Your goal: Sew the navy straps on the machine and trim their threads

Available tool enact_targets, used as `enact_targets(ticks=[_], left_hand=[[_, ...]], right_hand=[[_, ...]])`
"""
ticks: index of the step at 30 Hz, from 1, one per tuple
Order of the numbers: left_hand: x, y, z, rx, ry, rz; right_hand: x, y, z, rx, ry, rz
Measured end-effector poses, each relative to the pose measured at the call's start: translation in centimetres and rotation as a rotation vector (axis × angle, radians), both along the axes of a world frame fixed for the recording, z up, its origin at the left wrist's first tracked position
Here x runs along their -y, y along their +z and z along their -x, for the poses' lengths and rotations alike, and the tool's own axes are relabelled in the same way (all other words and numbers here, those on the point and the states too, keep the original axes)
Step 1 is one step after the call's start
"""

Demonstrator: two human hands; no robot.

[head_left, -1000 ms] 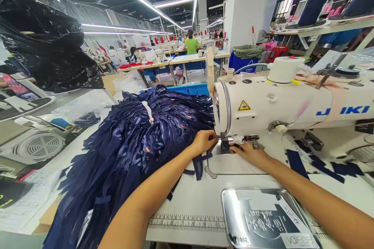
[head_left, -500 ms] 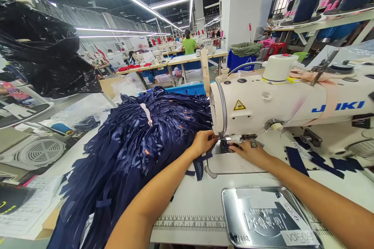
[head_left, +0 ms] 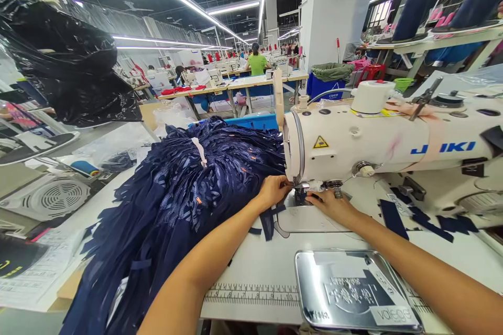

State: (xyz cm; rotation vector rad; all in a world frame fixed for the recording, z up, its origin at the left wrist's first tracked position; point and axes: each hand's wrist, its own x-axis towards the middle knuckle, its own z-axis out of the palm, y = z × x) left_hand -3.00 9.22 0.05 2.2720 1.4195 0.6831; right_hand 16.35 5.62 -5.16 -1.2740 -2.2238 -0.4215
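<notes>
My left hand (head_left: 274, 191) is closed in a pinch just left of the needle area of a white sewing machine (head_left: 334, 138); what lies between its fingertips is too small to make out. Across the presser foot, my right hand (head_left: 332, 206) pinches the edge of a small navy fabric piece (head_left: 301, 198) on the metal needle plate. Machine parts partly cover those fingers. A navy fabric strip (head_left: 268, 225) hangs below my left wrist. Beside my left arm spreads a large heap of navy fabric strips (head_left: 184, 183), tied with a pale band (head_left: 199, 152).
A shiny metal tin lid (head_left: 353, 293) lies at the table's front edge, over a printed ruler (head_left: 251, 294). Navy scraps (head_left: 394, 219) lie under the machine arm. A black plastic bag (head_left: 74, 63) hangs at left. Further off, a person in green (head_left: 257, 64) sits among sewing tables.
The view has shifted slightly. Both hands stay at the needle area, with the right fingers barely moved; the fabric heap looks unchanged.
</notes>
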Motion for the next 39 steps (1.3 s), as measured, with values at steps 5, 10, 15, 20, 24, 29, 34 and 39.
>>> enact_targets(ticks=[5,10,15,20,24,29,34,39], left_hand=[[0.0,-0.1,0.0,-0.022,0.006,-0.016],[-0.1,-0.3,0.0,-0.054,0.015,-0.039],[-0.1,-0.4,0.0,-0.077,0.024,-0.052],[-0.2,-0.5,0.0,-0.085,0.032,-0.059],[-0.3,-0.5,-0.1,-0.088,0.035,-0.061],[-0.3,-0.4,-0.2,-0.088,0.054,-0.061],[-0.3,-0.2,-0.4,-0.082,0.075,-0.048],[-0.3,-0.1,-0.4,-0.067,0.075,-0.043]], right_hand=[[-0.2,-0.5,0.1,-0.055,-0.010,-0.008],[-0.2,-0.2,0.3,-0.078,0.004,0.030],[0.2,0.8,0.4,-0.037,-0.007,0.091],[0.4,1.4,0.6,0.010,-0.060,0.125],[0.3,1.2,0.7,0.047,-0.094,0.136],[0.3,1.1,0.9,0.073,-0.147,0.165],[0.3,1.4,1.1,0.102,-0.162,0.142],[0.2,1.7,1.2,0.113,-0.155,0.137]])
